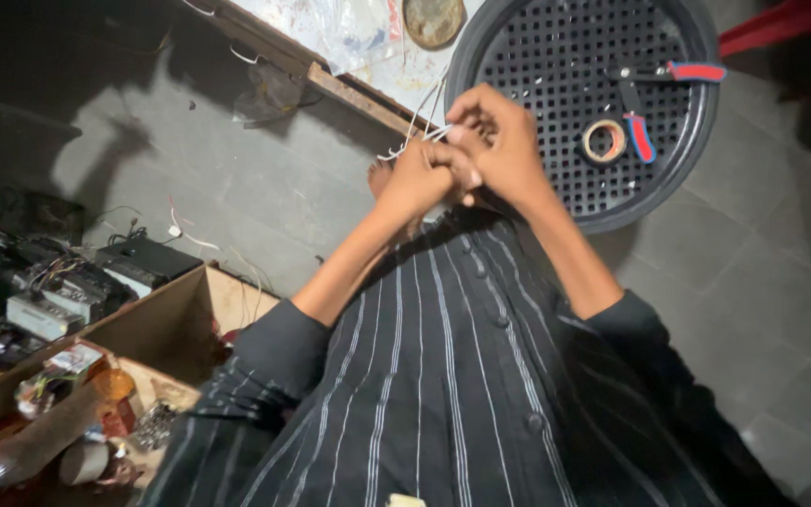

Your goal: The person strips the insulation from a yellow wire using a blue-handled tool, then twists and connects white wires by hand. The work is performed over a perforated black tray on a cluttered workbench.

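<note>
A grey tiled floor (pixel 237 178) fills most of the view, and the person sits over it in a black shirt with thin white stripes (pixel 443 376), sleeves pushed up the forearms. Ahead of the knees stands a round black perforated plastic stool top (pixel 537 66), and on it lie a pair of pliers with red and blue handles (pixel 654 94) and, just beside them, a small roll of tape (pixel 604 140). At lower left an open cardboard box (pixel 157 324) holds a clutter of small parts, tape rolls and a bottle, with dark electronic units (pixel 96 277) stacked on the floor behind it. Beyond the hands a wooden edge (pixel 359 94) carries a crumpled clear plastic sheet (pixel 340 28) and a round metal lid (pixel 434 21). Both hands meet in front of the stool's near rim: the left hand (pixel 420 178) is curled closed with its fingers pinched on thin white wires (pixel 424 122), and the right hand (pixel 499 141) presses against it from above, its fingers also closed on the same wires. The wires rise from between the fingertips, a few loose strands fanning up and to the left over the floor and the stool's edge. A bare foot shows just behind the left hand.
</note>
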